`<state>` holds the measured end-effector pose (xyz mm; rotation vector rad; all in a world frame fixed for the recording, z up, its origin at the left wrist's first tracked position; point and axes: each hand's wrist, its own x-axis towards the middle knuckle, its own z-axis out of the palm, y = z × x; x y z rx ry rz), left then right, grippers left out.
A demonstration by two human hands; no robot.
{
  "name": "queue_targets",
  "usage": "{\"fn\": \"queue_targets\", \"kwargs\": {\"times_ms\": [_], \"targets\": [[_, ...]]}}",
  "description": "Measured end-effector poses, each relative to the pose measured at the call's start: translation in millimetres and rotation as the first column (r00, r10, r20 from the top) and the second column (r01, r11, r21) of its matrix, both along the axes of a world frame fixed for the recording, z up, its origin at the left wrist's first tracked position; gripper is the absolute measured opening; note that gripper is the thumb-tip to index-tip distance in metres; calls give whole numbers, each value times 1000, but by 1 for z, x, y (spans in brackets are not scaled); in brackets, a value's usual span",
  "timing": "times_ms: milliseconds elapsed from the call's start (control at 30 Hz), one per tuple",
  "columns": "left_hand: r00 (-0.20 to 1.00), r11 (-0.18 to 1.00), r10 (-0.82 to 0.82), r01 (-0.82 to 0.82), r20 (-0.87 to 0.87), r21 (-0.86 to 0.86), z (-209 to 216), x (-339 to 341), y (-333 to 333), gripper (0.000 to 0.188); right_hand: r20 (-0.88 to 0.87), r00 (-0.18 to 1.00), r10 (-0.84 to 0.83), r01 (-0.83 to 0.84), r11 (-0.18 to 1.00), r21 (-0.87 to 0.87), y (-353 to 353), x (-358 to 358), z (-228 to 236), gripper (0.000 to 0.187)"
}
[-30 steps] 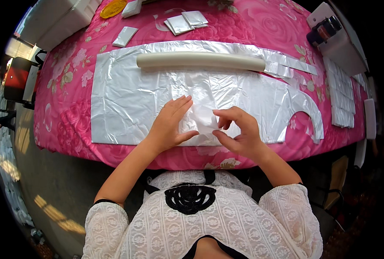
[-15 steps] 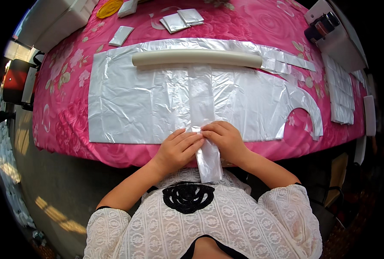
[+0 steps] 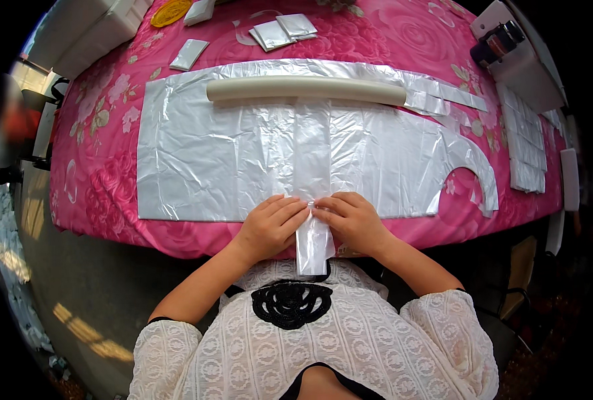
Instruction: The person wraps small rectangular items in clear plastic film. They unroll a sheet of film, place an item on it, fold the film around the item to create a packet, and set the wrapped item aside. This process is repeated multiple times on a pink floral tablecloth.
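A stack of thin white plastic aprons (image 3: 216,153) lies flat on the table, its cut-out neck end to the right. Down its middle runs a narrow folded plastic strip (image 3: 314,247), whose near end hangs past the table's front edge toward my lap. My left hand (image 3: 274,223) grips the strip's left side, fingers together. From the right, my right hand (image 3: 351,220) pinches the same strip, fingertips almost meeting the left ones. A long cream-coloured tube (image 3: 303,89) rests across the far part of the aprons and over the strip's far end.
Small folded plastic packets (image 3: 276,33) lie at the back, near a yellow round thing (image 3: 170,12). More folded plastic (image 3: 526,143) is stacked at the right, beside a white box (image 3: 533,73) with a dark bottle (image 3: 496,43). A pink flowered cloth (image 3: 110,180) covers the table.
Both hands have come slightly nearer to me along the strip. Its hanging end has swung a little left and now hangs straighter. The tube and aprons have stayed put.
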<state>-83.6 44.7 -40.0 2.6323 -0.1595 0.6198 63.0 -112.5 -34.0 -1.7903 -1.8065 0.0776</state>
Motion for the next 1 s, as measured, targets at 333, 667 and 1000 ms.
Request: {"fn": "queue_targets", "kwargs": {"times_ms": [333,667,1000], "targets": [[931,809,194,-330,-309,-487,13,21,0,32,-448,780,-437,299,889,-348,21,7,12,19],[982,988,123,-135,-144,-77,10,22,-7,61,-609,509,-609,156,761,-630,46,30,22,27],[925,987,159,-139,-346,81,2,26,-18,75,-604,466,-647,98,716,-692,48,35,21,25]]}}
